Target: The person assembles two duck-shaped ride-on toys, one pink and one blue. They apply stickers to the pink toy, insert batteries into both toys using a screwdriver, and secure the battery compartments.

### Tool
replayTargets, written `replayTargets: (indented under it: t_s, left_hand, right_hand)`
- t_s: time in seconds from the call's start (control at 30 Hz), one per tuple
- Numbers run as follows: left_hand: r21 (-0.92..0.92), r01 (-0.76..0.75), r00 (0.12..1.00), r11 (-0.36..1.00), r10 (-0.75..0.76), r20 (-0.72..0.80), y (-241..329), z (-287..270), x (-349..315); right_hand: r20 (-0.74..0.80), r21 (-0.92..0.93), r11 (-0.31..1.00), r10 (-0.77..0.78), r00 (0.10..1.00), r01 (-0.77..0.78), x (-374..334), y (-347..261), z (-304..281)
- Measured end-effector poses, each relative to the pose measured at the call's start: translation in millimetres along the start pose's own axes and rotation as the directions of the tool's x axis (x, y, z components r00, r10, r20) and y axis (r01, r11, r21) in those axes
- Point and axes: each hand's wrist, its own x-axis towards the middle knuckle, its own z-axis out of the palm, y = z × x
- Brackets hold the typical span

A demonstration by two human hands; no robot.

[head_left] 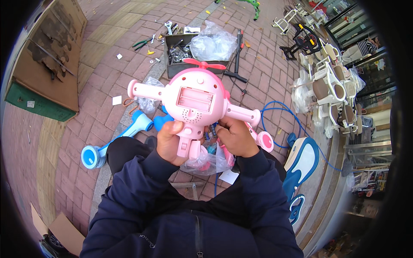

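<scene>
Got a pink toy body (198, 114) right up in front of me over my lap, back side facing me. My left hand (168, 142) is wrapped round the narrow stem at the bottom, thumb pressed on the near side. The battery compartment (195, 99) is uncovered and I can see the bare slots in it. There's a red-pink propeller (204, 64) on top and a stubby tube sticking out each side.

My right hand (237, 137) is just below the right-hand tube, fingers curled in around some small dark blue cylinders (213, 130), batteries by the look of them. Can't tell how many, or whether those fingers touch the toy too.

Under all that, between my knees, is a clear plastic bag (221, 165) with more pink parts. To my left a blue piece with a round cup end (129, 133) lies on the brick paving (101, 88). Past the toy there's a dark grey toolbox (174, 71) full of metal bits with another plastic bag on it, green-handled pliers (140, 44) just left of that, and a blue cable (297, 118) loops off to my right.
</scene>
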Motion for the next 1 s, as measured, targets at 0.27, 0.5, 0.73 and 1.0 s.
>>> replayTargets:
  t_s: [0.27, 0.5, 0.73, 1.0]
  left_hand:
    - [0.016, 0.040, 0.999, 0.999, -0.041, 0.034, -7, -1, 4]
    - [-0.011, 0.040, 0.995, 0.999, -0.038, 0.088, 1, 1, 0]
    - [-0.010, 0.000, 0.996, 1.000, 0.001, 0.089, 6, -5, 1]
    - [-0.023, -0.120, 0.993, 0.993, 0.120, 0.020, 5, -20, 7]
  right_hand:
    - [0.014, -0.297, 0.952, -0.075, 0.997, 0.076, -1, 1, -11]
    - [0.033, 0.346, 0.916, 0.205, 0.978, -0.203, -16, -10, -26]
    - [-0.009, 0.650, 0.746, 0.201, 0.980, -0.147, -15, 1, -32]
    - [-0.317, 0.547, 0.829, 0.336, 0.887, -0.118, -8, 15, -59]
